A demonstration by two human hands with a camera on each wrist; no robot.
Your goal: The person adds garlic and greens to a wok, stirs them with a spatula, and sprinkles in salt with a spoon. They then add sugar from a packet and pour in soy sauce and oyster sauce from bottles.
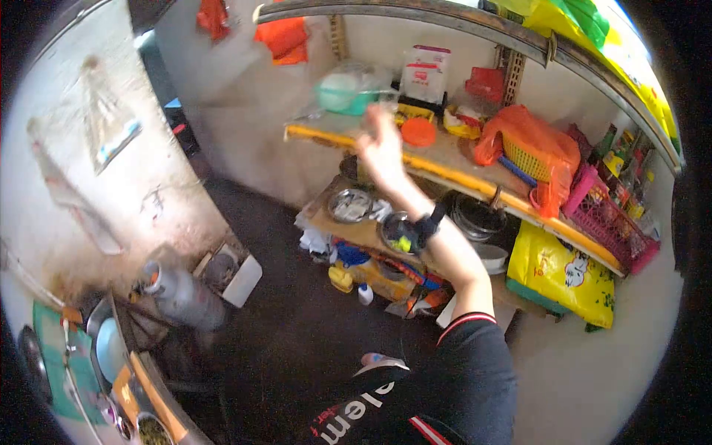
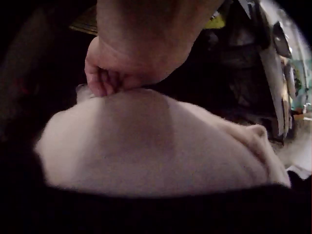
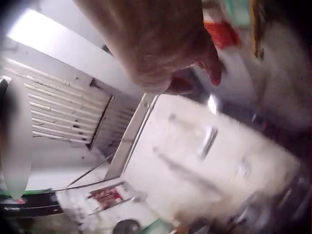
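Observation:
My right hand (image 1: pixel 380 148) is raised over the front edge of the upper shelf, its fingers blurred. In the head view it overlaps the shelf near a teal bowl (image 1: pixel 343 100) in clear plastic and a round orange lid (image 1: pixel 418 132). The right wrist view has the right hand (image 3: pixel 168 58) with fingers loosely extended and nothing between them. In the left wrist view, my left hand (image 2: pixel 126 68) has curled fingers above a large pale rounded surface (image 2: pixel 141 141). A translucent whitish thing (image 2: pixel 84 93) shows at its fingertips. The head view does not show the left hand.
The upper shelf also holds a yellow basket (image 1: pixel 525 159) under orange plastic and a pink crate (image 1: pixel 604 215) with bottles. Below are a metal bowl (image 1: pixel 350 206) and a yellow bag (image 1: pixel 561 271). A gas cylinder (image 1: pixel 178 297) stands by the left wall.

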